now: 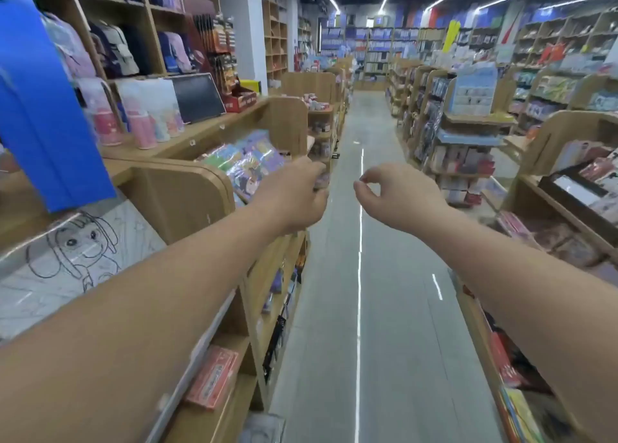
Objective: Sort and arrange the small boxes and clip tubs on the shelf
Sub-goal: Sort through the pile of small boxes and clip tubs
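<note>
I stand in a shop aisle with both arms stretched forward. My left hand [294,196] is raised beside the wooden shelf unit [287,114] on the left, fingers curled. A small blurred pinkish thing [321,181] shows between its fingertips; whether the hand holds it or it lies on the shelf behind is unclear. My right hand [398,196] hangs over the aisle floor with its fingers loosely curled, thumb and forefinger close together and nothing in them. Small boxes [317,103] sit on the shelf further along on the left.
Low wooden shelf units line both sides of the grey aisle floor [361,275]. Colourful packets [244,161] lie in the sloped tray on the left, with red packs [214,375] lower down. Books and cards [582,181] fill the right-hand shelves. Bags and bottles [140,128] stand along the left wall.
</note>
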